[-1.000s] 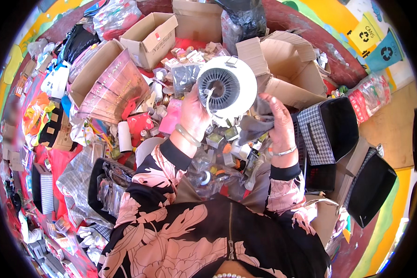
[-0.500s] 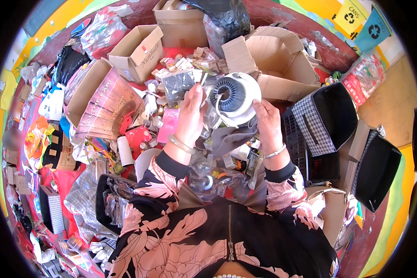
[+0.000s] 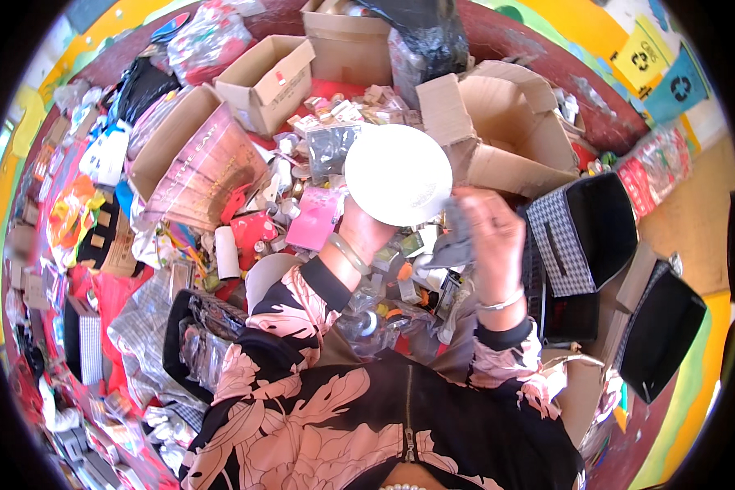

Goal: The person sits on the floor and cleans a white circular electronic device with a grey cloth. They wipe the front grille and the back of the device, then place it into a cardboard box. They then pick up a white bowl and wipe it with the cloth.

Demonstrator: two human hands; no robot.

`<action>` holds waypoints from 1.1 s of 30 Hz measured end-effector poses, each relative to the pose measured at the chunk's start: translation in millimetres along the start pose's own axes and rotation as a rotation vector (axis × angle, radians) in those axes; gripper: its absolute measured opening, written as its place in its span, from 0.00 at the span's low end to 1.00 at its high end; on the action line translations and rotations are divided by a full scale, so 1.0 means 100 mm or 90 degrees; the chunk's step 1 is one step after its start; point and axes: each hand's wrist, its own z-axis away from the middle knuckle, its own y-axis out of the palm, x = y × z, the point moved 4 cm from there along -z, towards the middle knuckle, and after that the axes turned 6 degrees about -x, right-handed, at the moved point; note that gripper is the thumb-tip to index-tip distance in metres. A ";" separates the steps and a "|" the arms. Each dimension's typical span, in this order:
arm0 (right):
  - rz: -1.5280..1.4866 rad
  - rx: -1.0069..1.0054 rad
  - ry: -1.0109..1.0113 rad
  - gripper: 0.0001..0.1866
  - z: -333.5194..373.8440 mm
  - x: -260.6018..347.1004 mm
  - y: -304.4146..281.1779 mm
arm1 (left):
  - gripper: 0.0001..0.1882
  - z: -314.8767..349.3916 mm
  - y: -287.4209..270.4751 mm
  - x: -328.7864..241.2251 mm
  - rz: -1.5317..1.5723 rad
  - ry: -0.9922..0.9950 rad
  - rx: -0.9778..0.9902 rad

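A round white device [image 3: 398, 175] is tipped so that its smooth, flat white face points at me. My left hand [image 3: 366, 229] grips it from underneath at its lower left, with most of the fingers hidden behind it. Close to its right edge, my right hand [image 3: 496, 233] has its fingers drawn together on a dark grey cloth [image 3: 452, 238], which hangs to the left of them. Below both hands lies a heap of mixed small items and clear plastic wrap [image 3: 367, 322]. A pink flat packet [image 3: 314, 219] rests left of my left hand.
An open cardboard box [image 3: 514, 155] stands at the far right, and a smaller one [image 3: 282, 94] at the far left. Houndstooth storage bins with black insides [image 3: 584, 233] sit to the right. A black bin of plastic-wrapped things [image 3: 208, 339] stands near my left elbow.
The device has turned over, from its dark ribbed opening to its flat white side. My right hand has left its rim, moving right and nearer, and now holds the grey cloth.
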 end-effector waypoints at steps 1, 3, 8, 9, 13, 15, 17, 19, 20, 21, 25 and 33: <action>-0.065 -0.034 0.079 0.08 -0.07 0.09 -0.02 | 0.22 0.13 0.06 -0.16 -0.028 0.035 -0.008; -0.098 -0.185 0.184 0.17 -0.22 0.07 -0.36 | 0.21 0.11 0.05 -0.09 -0.020 0.028 0.026; -0.188 -0.018 0.531 0.23 -0.23 -0.95 -0.54 | 0.20 0.14 -0.01 -0.22 -0.039 0.065 0.055; -0.127 0.091 0.553 0.23 -0.07 -1.03 -0.38 | 0.20 0.15 -0.01 -0.24 -0.039 0.062 0.059; 0.011 0.360 0.571 0.12 0.43 -1.42 0.01 | 0.20 0.09 0.04 -0.31 -0.018 0.106 0.129; 0.105 0.355 0.425 0.12 0.37 -1.25 0.04 | 0.19 0.08 -0.01 -0.35 0.017 0.089 0.102; 0.046 0.157 0.419 0.13 0.16 -0.92 -0.11 | 0.19 0.12 0.02 -0.39 0.037 0.081 0.088; -0.073 -0.141 0.353 0.15 -0.16 -0.73 -0.56 | 0.19 0.16 0.08 -0.41 0.046 0.077 0.087; -0.190 -0.145 0.317 0.15 -0.25 -0.75 -0.71 | 0.19 0.22 0.00 -0.49 0.038 0.094 0.075; -0.198 -0.215 0.346 0.15 -0.21 -0.70 -0.87 | 0.19 0.22 -0.06 -0.52 0.038 0.101 0.073; -0.157 -0.021 0.671 0.14 0.32 -1.44 -0.89 | 0.18 0.20 0.03 -0.50 0.070 0.082 0.099; -0.373 -0.113 0.261 0.20 0.33 0.28 -0.51 | 0.18 0.30 0.08 -0.58 0.056 0.110 0.056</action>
